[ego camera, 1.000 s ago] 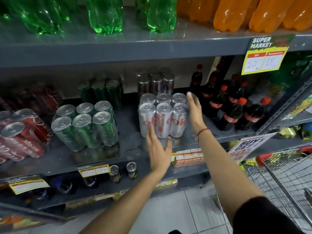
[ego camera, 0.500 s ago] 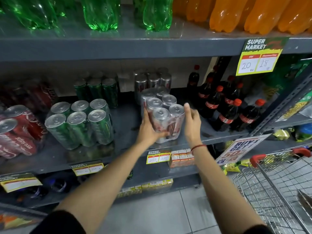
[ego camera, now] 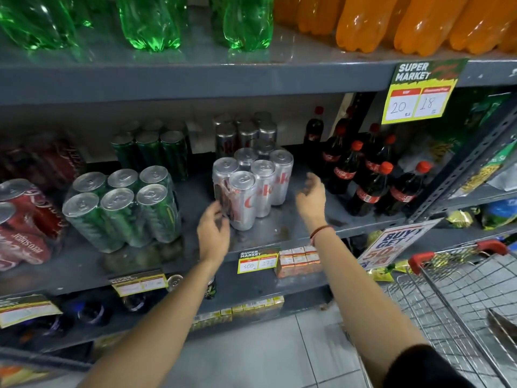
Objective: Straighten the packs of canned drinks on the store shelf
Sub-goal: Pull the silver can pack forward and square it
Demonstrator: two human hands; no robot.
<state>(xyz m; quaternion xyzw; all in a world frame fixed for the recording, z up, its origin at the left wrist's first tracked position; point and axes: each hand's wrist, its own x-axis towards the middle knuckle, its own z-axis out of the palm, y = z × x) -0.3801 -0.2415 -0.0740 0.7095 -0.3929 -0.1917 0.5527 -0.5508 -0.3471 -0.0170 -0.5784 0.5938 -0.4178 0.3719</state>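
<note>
The silver pack of cans [ego camera: 251, 186] stands on the grey shelf [ego camera: 279, 228], turned at an angle to the shelf edge, with the green pack [ego camera: 120, 208] off to its left and the cola bottles [ego camera: 372, 175] to its right. Half a second earlier both hands clasped this pack from either side; now they have come off it. The left hand [ego camera: 214, 233] hovers at the pack's near-left corner, fingers loosely curled, perhaps just brushing the wrap, its grip holding nothing. The right hand [ego camera: 310, 198] is apart from the pack on its right, open and blurred with motion. A second ago the pack faced squarely forward; now it sits rotated, one corner towards the front. That suggests the turn is unfinished, or that this pack was deliberately re-faced. The green pack, also slightly skewed, looks unmoved.
</note>
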